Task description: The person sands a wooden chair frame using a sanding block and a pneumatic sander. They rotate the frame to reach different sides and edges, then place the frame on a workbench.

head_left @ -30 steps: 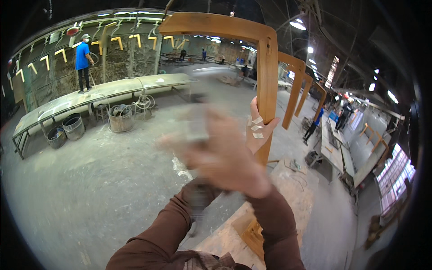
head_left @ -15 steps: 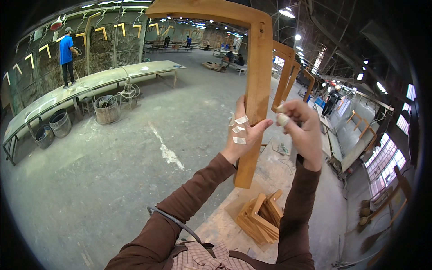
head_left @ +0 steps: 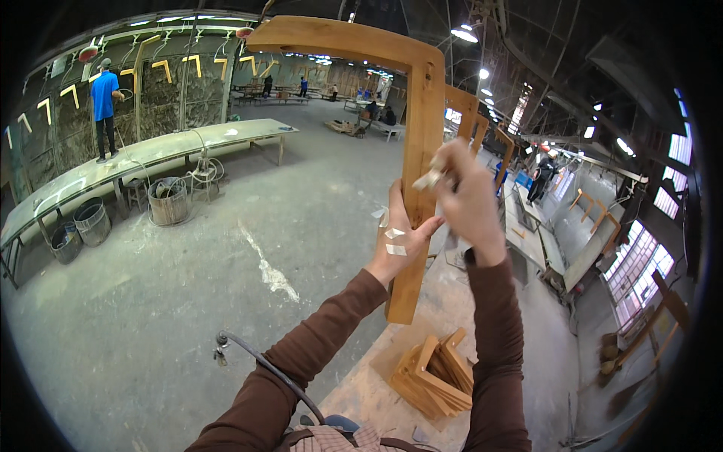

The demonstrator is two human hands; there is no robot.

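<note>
An L-shaped wooden frame piece (head_left: 423,151) stands upright before me, its top arm reaching to the left. My left hand (head_left: 398,233) grips its lower upright, thumb across the right edge and other fingers partly hidden behind. A few white tape strips (head_left: 395,249) stick to the back of this hand. Close to the upright, above the left thumb, my right hand (head_left: 471,196) is closed in a pinch. Its fingertips have whitish coverings and are blurred, so whatever lies between them cannot be made out.
Below the hands a pile of angled wooden pieces (head_left: 433,377) rests on a dusty bench (head_left: 361,377). More frame pieces (head_left: 461,105) hang behind mine. At left, a person in blue (head_left: 104,98) stands on a long table (head_left: 248,129), with buckets (head_left: 167,202) by it. A bent hose (head_left: 260,360) crosses my left arm.
My right hand has moved left and up to the wooden piece, and its fingers have closed together. One white strip near the left hand's knuckles no longer shows.
</note>
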